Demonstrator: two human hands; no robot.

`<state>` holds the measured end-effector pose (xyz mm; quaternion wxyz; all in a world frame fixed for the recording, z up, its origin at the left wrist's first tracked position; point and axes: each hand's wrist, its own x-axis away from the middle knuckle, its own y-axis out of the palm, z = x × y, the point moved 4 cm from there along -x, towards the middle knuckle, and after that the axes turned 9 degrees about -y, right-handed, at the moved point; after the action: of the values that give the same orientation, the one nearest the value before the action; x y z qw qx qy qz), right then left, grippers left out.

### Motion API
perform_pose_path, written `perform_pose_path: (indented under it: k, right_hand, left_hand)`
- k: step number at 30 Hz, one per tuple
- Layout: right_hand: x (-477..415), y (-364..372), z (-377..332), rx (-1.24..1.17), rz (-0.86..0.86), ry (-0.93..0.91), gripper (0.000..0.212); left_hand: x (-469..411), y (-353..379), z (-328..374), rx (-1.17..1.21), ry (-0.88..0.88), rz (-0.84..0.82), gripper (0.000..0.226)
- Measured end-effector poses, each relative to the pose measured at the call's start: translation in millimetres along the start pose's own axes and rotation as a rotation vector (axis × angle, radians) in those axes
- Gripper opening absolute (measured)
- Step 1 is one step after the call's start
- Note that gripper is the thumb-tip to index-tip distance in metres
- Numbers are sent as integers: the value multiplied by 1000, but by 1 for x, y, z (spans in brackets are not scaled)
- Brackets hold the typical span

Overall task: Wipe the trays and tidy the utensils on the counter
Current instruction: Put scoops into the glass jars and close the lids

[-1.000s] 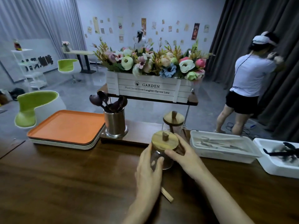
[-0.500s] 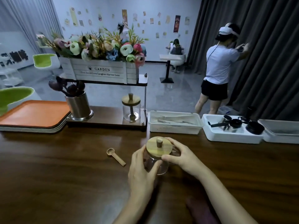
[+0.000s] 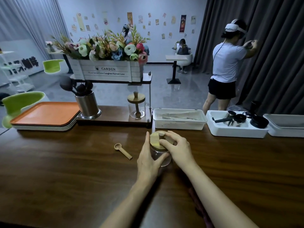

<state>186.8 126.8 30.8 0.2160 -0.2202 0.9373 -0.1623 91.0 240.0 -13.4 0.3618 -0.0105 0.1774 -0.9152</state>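
Now we hold jar (image 3: 165,162) mid-counter (image 3: 65,178): left hand (image 3: 148,156) wraps glass side, right hand (image 3: 178,150) curls over wooden lid (image 3: 155,139), fingers at knob; spoon (image 3: 123,151) just left of jar, nearer left hand; small, pale wood, handle near-right, bowl far-left; beyond, orange trays (image 3: 46,114) stacked far left, likely unwiped

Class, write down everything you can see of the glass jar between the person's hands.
The glass jar is small, round and clear, standing upright on the dark wooden counter. A flat, pale wooden lid with a short knob closes it. The left hand grips its side; the right hand curls over the lid beside the knob. Its contents cannot be told.
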Motion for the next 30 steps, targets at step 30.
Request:
perform_pose_path:
  k: [30]
  right_hand:
    - [-2,14,-11,137,207,-179,26]
  left_hand:
    - [-13,0,-13,-87,38,-15,108]
